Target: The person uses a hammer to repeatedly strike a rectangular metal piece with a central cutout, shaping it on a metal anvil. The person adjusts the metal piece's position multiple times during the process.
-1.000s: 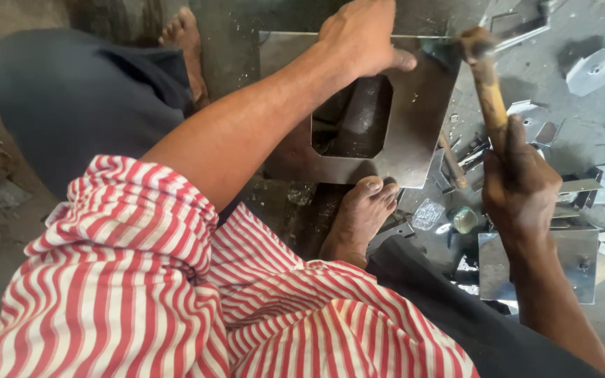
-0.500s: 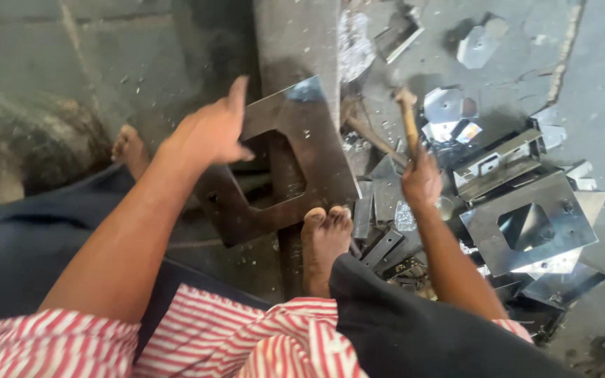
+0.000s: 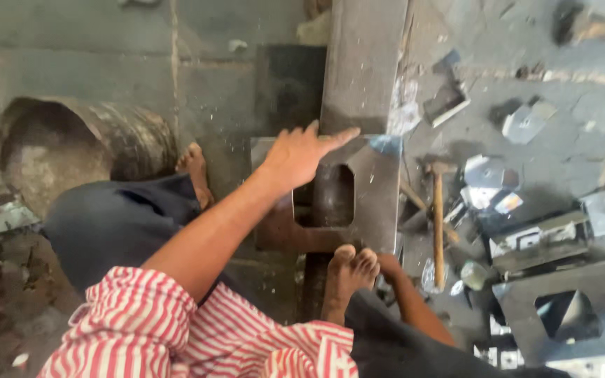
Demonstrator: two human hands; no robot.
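Left hand [image 3: 295,155] is flat on the plate [image 3: 376,203], fingers spread, not gripping anything, just pressing near its upper left corner. The plate sits mid-frame with a cutout in the middle, lying over a dark beam [image 3: 362,63] that runs up to the top edge. One bare foot [image 3: 348,276] is planted on the plate's bottom edge, the other foot [image 3: 194,171] sits off to its left.

Right hand [image 3: 388,266] is mostly tucked behind that lower foot, so can't tell if it's closed or holding anything. The hammer [image 3: 439,224] lies on the floor just right of the plate, head pointing up-frame, handle end close to the hand.

Right side is cluttered: scraps [image 3: 491,189] of shiny metal, and another plate with a cutout [image 3: 561,308] at lower right. A rusty drum [image 3: 78,154] lies on its side at the left. Striped shirt [image 3: 176,336] fills the bottom.
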